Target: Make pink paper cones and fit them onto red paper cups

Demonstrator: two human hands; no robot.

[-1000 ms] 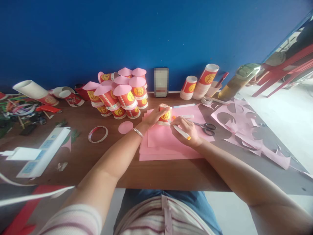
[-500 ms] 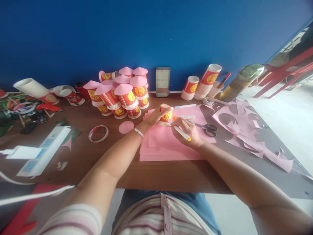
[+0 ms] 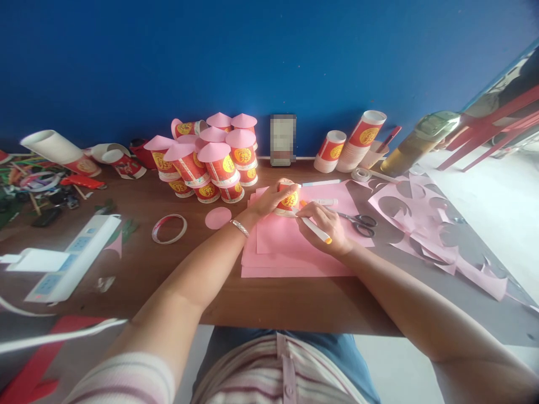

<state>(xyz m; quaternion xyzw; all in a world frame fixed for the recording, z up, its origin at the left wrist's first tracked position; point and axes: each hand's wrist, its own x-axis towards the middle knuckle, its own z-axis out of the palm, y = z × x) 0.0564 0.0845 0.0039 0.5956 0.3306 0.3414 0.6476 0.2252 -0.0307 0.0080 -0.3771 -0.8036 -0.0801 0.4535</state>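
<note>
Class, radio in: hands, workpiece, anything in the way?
Left hand holding red paper cup with yellow emblem. Right hand gripping white, orange-ended marker, tip by cup's lower edge. Black-handled metal scissors close beside right hand.

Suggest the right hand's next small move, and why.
I'd probably draw the white marker a short way along the pale lower edge of the red cup: the right hand holds the marker with its tip at or near that edge, and the left hand grips the cup over the pink sheets.

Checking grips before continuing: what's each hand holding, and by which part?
Left hand: red cup, by its side. Right hand: white marker, near its tip end.
</note>
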